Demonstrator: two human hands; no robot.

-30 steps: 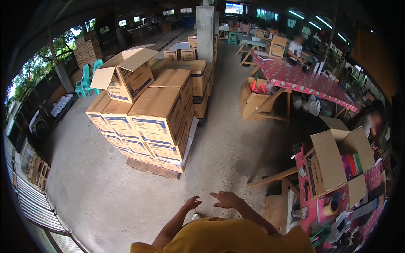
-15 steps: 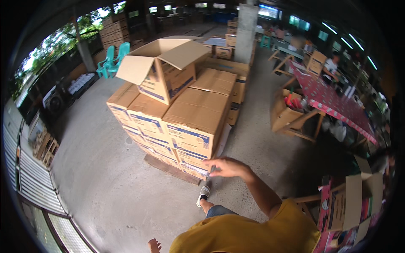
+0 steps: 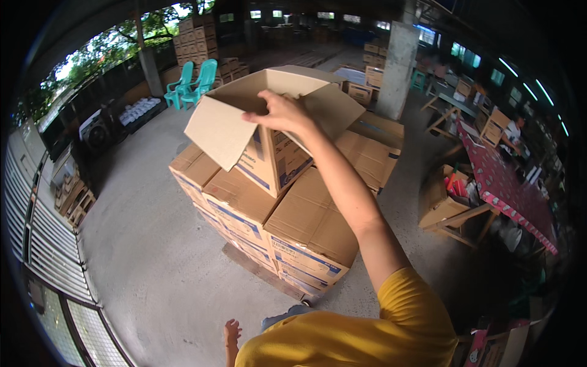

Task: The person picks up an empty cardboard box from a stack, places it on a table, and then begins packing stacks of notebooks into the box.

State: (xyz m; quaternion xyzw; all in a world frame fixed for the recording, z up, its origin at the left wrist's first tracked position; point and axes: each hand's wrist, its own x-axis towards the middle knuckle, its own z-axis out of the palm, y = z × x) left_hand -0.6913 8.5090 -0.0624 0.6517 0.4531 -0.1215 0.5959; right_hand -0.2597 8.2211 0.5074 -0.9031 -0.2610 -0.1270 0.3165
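Note:
My right hand (image 3: 280, 114) reaches over the near corner of an open cardboard carton (image 3: 269, 156). Its thumb and fingers are apart, the thumb over the left flap (image 3: 220, 131) and the fingers over the carton's mouth. Whether they touch the cardboard I cannot tell. The carton stands tilted in view on top of a stack of taped brown cartons (image 3: 312, 214) with blue bands, which rests on a low wooden pallet (image 3: 260, 269). My left hand (image 3: 232, 333) hangs low beside my body, empty, its fingers loosely spread.
Two green plastic chairs (image 3: 199, 85) stand beyond the stack on the left. A concrete pillar (image 3: 397, 73) rises behind it. To the right are a table with a red patterned cloth (image 3: 501, 177), a carton of red items (image 3: 449, 196) and a seated person (image 3: 512, 136). A metal gate (image 3: 58, 244) lines the left.
I have come closer to the stack. My right hand has risen from beside the stack's near side to the open carton on top. My left hand still hangs low.

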